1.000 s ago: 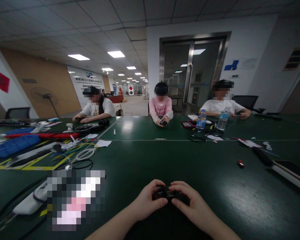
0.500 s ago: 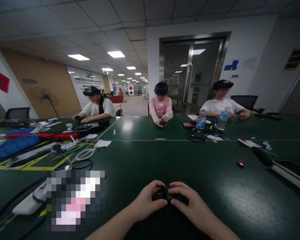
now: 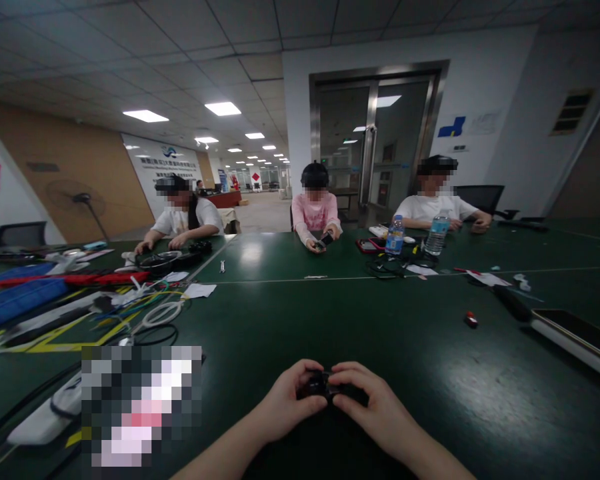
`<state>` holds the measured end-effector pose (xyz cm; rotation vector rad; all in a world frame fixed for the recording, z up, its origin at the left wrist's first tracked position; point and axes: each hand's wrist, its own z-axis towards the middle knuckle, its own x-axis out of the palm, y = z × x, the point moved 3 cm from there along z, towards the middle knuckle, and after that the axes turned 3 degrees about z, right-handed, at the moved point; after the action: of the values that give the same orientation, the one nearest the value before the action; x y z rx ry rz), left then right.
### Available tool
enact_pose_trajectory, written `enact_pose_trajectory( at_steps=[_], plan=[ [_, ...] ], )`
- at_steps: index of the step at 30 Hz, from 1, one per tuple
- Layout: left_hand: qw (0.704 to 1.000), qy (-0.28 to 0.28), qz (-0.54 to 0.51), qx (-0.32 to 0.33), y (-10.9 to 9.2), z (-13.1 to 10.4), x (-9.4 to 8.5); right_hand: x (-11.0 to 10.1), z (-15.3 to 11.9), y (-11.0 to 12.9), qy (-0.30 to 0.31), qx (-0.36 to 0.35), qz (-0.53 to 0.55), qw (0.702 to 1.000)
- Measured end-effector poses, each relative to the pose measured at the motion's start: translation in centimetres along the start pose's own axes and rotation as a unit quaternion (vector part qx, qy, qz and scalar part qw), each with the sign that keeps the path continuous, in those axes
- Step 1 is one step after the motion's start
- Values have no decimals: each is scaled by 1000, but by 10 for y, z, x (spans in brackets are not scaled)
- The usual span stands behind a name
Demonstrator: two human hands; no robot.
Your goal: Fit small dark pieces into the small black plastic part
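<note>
A small glossy black object [image 3: 318, 384] is held just above the table's near edge, between both my hands. My left hand [image 3: 289, 399] curls its fingers and thumb around the left side of it. From the other side, my right hand [image 3: 371, 400] closes its fingertips and thumb on the right part. Fingers cover much of the object, and its exact kind is not clear. Under the hands lies the dark green tabletop [image 3: 260, 327].
To the left are a white power strip [image 3: 45, 417], coiled cables [image 3: 163, 313] and a blue tray [image 3: 23, 301]. A small red item [image 3: 471, 319] and a white-edged device [image 3: 580, 340] lie right. Two bottles [image 3: 395, 235] stand farther back. Three people sit opposite.
The view has shifted slightly, so the scene sits a little farther left. My hands keep their hold on the black object. The person opposite in pink has moved their hands apart slightly.
</note>
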<state>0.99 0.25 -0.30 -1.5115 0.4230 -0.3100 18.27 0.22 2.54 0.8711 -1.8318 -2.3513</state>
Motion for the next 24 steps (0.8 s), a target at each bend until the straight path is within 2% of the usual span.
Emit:
enact_pose_trajectory(
  at_steps=[13, 24],
  plan=[
    [1000, 3, -16, -6, -4, -1, 1, -7, -2, -2, 14, 4, -12, 1000],
    [1000, 7, -12, -4, -6, -1, 1, -4, -1, 0, 17, 2, -13, 1000]
  ],
)
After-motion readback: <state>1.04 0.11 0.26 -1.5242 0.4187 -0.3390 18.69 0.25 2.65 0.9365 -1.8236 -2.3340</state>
